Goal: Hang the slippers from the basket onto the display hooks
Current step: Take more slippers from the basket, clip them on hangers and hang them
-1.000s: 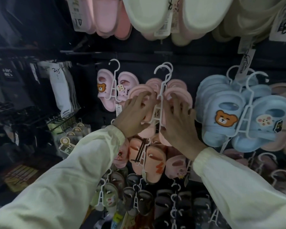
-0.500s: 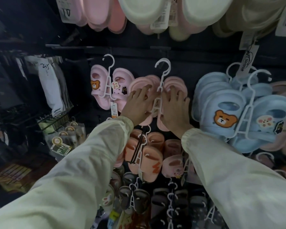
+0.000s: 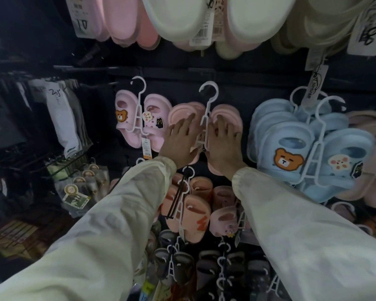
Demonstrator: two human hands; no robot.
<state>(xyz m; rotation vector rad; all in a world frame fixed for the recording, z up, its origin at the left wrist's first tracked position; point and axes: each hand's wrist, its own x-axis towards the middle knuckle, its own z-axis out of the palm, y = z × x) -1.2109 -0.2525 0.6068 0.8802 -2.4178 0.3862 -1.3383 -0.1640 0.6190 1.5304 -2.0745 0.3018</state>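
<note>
Subject: pair of pink slippers (image 3: 183,110) clipped soles-outward on a white hanger (image 3: 205,118), positioned against the dark display wall (image 3: 237,79) in the middle row. The hanger's hook stands upright above the pair. The display hook it should sit on is not distinguishable against the dark panel, so I cannot tell whether it is engaged.

Left grip (image 3: 179,143): fingers straight and spread apart, laid flat on the sole of the left slipper of the pair. Thumb not clearly visible.

Right grip (image 3: 223,145): fingers extended and apart, resting on the sole of the right slipper, just beside the hanger stem. Neither grip is seen curled round anything.

Both arms are in pale sleeves (image 3: 117,218).

Adjacent stock:
- Left, just beside the pair: pink bear-charm slippers (image 3: 154,109) on a hanger with a price tag.
- Right, near: stacked blue slippers (image 3: 291,135) with bear and flower charms.
- Below: peach slippers (image 3: 197,216), then dark slippers (image 3: 182,266).
- Above: cream slippers (image 3: 176,16) and tags.
- Far left: hanging socks (image 3: 63,122).

The basket is not in frame.
</note>
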